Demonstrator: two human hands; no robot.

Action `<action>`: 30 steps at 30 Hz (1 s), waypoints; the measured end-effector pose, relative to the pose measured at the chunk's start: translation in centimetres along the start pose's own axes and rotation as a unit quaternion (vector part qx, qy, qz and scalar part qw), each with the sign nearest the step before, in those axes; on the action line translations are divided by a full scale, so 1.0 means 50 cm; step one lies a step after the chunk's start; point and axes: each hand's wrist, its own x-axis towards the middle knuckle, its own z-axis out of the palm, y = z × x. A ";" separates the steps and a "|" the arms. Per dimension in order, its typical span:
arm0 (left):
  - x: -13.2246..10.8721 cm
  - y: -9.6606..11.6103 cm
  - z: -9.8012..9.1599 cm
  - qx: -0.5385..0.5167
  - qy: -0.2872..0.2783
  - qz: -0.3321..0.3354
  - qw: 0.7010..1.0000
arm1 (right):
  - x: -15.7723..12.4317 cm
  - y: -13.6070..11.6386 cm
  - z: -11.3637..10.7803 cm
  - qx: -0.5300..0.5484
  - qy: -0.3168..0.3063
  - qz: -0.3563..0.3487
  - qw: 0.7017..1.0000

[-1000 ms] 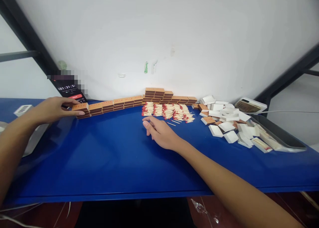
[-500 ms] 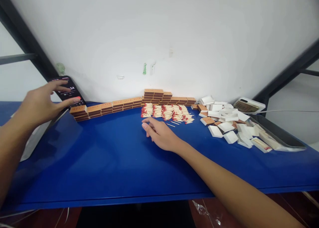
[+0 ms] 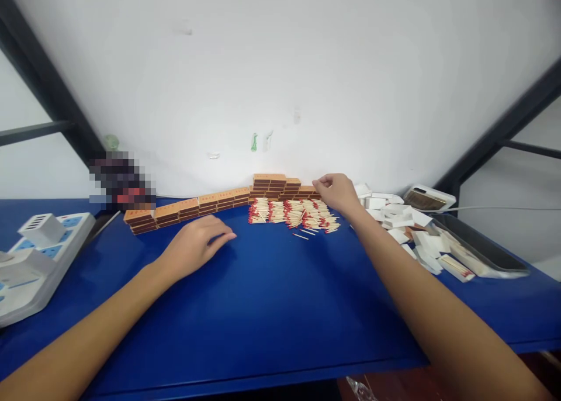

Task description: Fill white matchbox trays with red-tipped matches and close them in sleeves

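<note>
The right hand (image 3: pixel 337 192) has moved from the middle of the worktop (image 3: pixel 263 296) up to the brown boxes (image 3: pixel 269 183). The left hand (image 3: pixel 197 244) has left the phone (image 3: pixel 120 182) and come down.

The right hand's grip is pinched together at the right end of the box pile, just right of the middle of the frame. I cannot tell if it has a box yet. The left hand lies flat on the worktop with its fingers loose and holds nothing.

The step looks like taking a box from the pile. The next move needs a soft lift, so the other boxes do not slide.

The matches (image 3: pixel 291 211) lie just in front of the boxes. The white trays (image 3: pixel 407 220) are at the right and a plug strip (image 3: pixel 39 249) at the left.
</note>
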 end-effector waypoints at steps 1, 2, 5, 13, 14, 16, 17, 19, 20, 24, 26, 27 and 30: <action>-0.009 0.000 0.010 -0.002 -0.008 0.000 1.000 | 0.019 0.011 -0.011 -0.014 0.008 0.012 1.000; -0.017 0.000 0.015 -0.004 -0.015 0.006 1.000 | 0.034 0.023 -0.023 -0.030 0.014 0.022 0.999; -0.030 0.001 0.014 -0.004 -0.029 0.005 1.000 | 0.049 0.069 -0.063 -0.078 0.026 0.046 0.996; -0.028 0.034 0.020 -0.019 -0.056 0.043 0.997 | 0.018 0.207 -0.176 -0.242 -0.092 0.111 0.959; -0.029 0.038 0.023 -0.022 -0.058 0.044 0.997 | 0.016 0.213 -0.180 -0.245 -0.098 0.119 0.957; -0.031 0.044 0.027 -0.025 -0.056 0.042 0.997 | 0.011 0.216 -0.177 -0.244 -0.119 0.127 0.954; -0.032 0.045 0.027 -0.025 -0.054 0.040 0.997 | 0.009 0.215 -0.172 -0.242 -0.133 0.129 0.952; -0.033 0.045 0.028 -0.025 -0.053 0.036 0.998 | 0.006 0.212 -0.160 -0.236 -0.162 0.126 0.950; -0.034 0.043 0.028 -0.026 -0.055 0.034 0.998 | 0.006 0.211 -0.155 -0.233 -0.172 0.122 0.949; -0.035 0.043 0.030 -0.036 -0.066 0.028 0.997 | 0.005 0.192 -0.155 -0.237 -0.162 0.099 0.953; -0.036 0.050 0.032 -0.051 -0.075 0.020 0.996 | -0.011 0.154 -0.149 -0.220 -0.151 0.057 0.962; -0.037 0.055 0.033 -0.062 -0.082 0.009 0.995 | -0.027 0.125 -0.139 -0.199 -0.160 0.020 0.967; -0.037 0.074 0.038 -0.091 -0.081 -0.011 0.992 | -0.113 0.010 -0.076 -0.045 -0.228 -0.152 0.961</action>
